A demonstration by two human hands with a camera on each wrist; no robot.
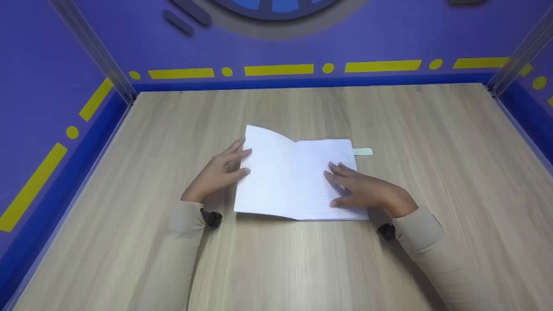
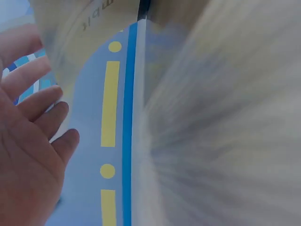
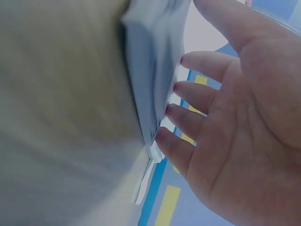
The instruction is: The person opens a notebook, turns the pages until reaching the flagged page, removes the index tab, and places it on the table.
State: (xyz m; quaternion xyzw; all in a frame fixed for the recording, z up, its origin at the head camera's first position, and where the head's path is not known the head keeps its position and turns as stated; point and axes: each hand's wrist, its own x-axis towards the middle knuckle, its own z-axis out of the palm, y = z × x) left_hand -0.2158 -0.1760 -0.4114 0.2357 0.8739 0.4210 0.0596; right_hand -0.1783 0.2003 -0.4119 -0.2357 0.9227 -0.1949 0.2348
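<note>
An open notebook (image 1: 317,185) lies on the table, its right page faintly ruled. Its left side (image 1: 267,177), a blank white page, curves up off the table. At that side's outer edge is my left hand (image 1: 218,172), thumb and a finger over the white page, the other fingers along the edge. In the left wrist view, the lettered tan outer face (image 2: 70,28) shows beside the loosely spread fingers of my left hand (image 2: 33,136). My right hand (image 1: 363,190) rests its spread fingertips on the ruled page. From the right wrist, the page block (image 3: 150,66) appears edge-on beside the fingers.
A pale green tab (image 1: 363,151) sticks out past the notebook's right edge. The wood-grain table (image 1: 276,263) is bounded by purple-blue panels (image 1: 389,39) with yellow marks at the back and sides. Small black wrist devices (image 1: 211,218) sit at both sleeve cuffs.
</note>
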